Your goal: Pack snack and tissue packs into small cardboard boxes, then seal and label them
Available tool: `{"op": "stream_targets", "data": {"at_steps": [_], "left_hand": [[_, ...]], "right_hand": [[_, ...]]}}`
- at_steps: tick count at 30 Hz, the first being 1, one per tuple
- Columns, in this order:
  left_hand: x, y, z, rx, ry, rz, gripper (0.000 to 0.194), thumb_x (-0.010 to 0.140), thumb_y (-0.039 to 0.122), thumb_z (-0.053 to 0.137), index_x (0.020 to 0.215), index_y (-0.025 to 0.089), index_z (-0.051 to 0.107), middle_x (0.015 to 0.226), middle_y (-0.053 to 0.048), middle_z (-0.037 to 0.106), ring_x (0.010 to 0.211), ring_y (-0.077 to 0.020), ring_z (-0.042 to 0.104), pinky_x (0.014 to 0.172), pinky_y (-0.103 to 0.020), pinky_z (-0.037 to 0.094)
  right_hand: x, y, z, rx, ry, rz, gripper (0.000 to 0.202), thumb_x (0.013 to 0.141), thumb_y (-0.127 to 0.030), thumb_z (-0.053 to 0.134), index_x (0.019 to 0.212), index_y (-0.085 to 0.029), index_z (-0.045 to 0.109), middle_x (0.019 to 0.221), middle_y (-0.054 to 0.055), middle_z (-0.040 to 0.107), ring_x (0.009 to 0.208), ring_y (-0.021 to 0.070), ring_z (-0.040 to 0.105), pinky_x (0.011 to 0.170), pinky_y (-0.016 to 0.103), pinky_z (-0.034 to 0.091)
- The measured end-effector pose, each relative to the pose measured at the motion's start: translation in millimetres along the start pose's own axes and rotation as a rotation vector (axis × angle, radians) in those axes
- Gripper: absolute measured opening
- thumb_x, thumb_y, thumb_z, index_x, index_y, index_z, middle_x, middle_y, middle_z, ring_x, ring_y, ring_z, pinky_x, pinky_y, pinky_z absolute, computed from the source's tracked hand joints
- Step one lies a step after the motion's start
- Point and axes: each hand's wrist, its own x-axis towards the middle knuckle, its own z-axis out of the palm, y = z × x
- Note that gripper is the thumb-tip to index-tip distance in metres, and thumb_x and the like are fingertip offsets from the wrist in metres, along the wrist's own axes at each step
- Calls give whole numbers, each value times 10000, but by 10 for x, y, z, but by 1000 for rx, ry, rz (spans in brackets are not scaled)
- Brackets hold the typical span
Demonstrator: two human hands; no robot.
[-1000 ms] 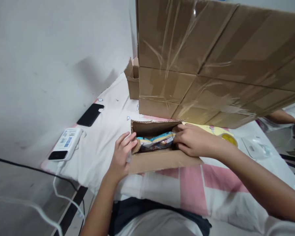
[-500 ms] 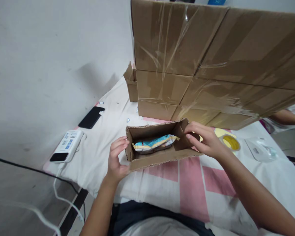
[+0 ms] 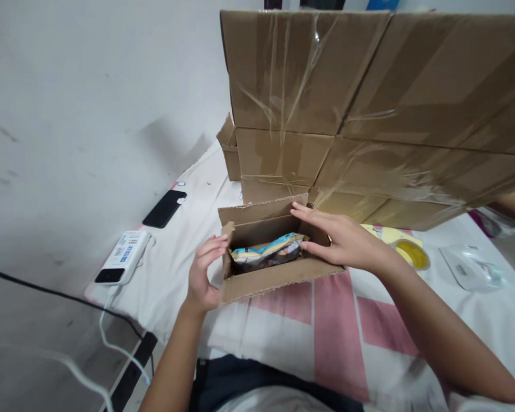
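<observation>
I have the small open cardboard box (image 3: 283,277) between the hands, on the patterned cloth (image 3: 171,292), with a soft-looking blue-and-yellow packet (image 3: 266,252) lying inside it. The left hand (image 3: 203,274) curves loosely at the box's left end, thumb and fingers parted, fingertips against the end flap (image 3: 228,243); I can't tell how firmly they press. The right hand (image 3: 345,237) is spread over the right end, its upper fingers at the rear flap and its lower ones reaching over the opening, clamped on nothing that I can see. I judge the box light and fairly stiff in its walls, though the flaps should hinge easily and their rough edges could crease or tear if pinched at a corner. I'd take hold low on both end walls, just inside where the hands are, and push the flaps with flat fingers. The packet looks light and pliable, its wrapper perhaps slippery; what fills it, and whether that is fragile, I can't tell, so I'd lift it by the middle rather than squeeze. Beyond the hands stands the large taped carton (image 3: 283,91), and the yellow tape roll (image 3: 414,254) lies outward of the right hand.
</observation>
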Motion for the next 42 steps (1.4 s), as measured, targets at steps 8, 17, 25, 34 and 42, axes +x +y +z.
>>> {"op": "stream_targets", "data": {"at_steps": [8, 17, 25, 34, 42], "left_hand": [[85, -37, -15, 46, -193, -39, 580, 988, 653, 455, 1385, 256, 600, 1175, -99, 777, 1219, -291, 682, 1225, -551, 300], [-91, -96, 113, -97, -1, -211, 529, 987, 408, 568, 1483, 241, 495, 1341, -141, 685, 1275, -302, 641, 1206, -609, 359], [203, 113, 8, 193, -153, -194, 691, 959, 192, 517, 1599, 386, 343, 1701, -32, 312, 1599, -294, 210, 1280, -585, 162], [395, 447, 102, 529, -399, -12, 650, 885, 575, 679, 1468, 314, 561, 1401, -111, 664, 1280, -387, 613, 1268, -640, 61], [473, 37, 217, 414, -478, 202, 599, 979, 577, 536, 1496, 277, 556, 1434, -66, 651, 1424, -370, 507, 1234, -570, 289]], "right_hand": [[-160, 187, 89, 225, 125, -153, 583, 1082, -499, 394, 1642, -391, 270, 1735, 29, 215, 1478, 281, 476, 1164, 458, 461], [-323, 312, 327, 357, 136, -65, 642, 1051, -651, 306, 1587, -315, 414, 1241, 109, 687, 1158, 298, 633, 1004, 498, 504], [-261, 284, 423, 274, 352, -73, 637, 1029, -453, 526, 1614, -312, 319, 1322, 107, 657, 1304, 303, 515, 1065, 524, 458], [-596, 131, 582, 151, 350, -6, 483, 1032, -402, 515, 1491, -255, 509, 1455, 120, 618, 1408, 305, 497, 1150, 530, 426], [-1872, 555, 584, -145, 955, 662, 283, 959, -379, 595, 1195, -224, 605, 1179, 140, 687, 1150, 308, 641, 1010, 525, 517]]}}
